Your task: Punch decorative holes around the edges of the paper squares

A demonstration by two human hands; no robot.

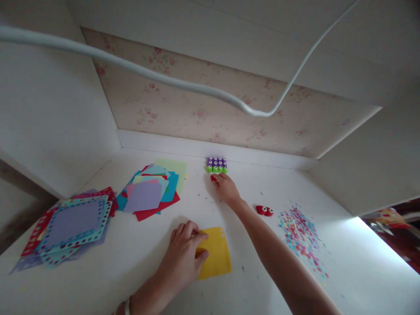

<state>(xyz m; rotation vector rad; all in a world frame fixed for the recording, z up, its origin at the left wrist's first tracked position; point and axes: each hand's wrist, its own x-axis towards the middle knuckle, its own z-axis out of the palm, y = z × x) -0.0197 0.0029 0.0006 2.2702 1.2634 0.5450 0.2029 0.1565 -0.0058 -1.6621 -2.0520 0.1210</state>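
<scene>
A square of yellow paper (215,256) lies flat on the white table, with a few small holes at its upper right corner. My left hand (185,247) rests over the paper's left edge, its thumb and index finger apart on top. Farther forward, my right hand (226,188) has its fingers closed on a small red paper punch (214,178). Just beyond it, several purple paper punches (217,162) and green paper punches (216,169) with eye-like white tops stand in neat rows. More red paper punches (264,211) lie to the right of my forearm.
Coloured paper squares (144,197) are piled at the left. Nearer the left edge lies a stack of sheets with punched borders (77,221). Tiny paper bits (300,232) are scattered at the right. A white cable (197,89) hangs across the view, before the flowered back panel (200,114).
</scene>
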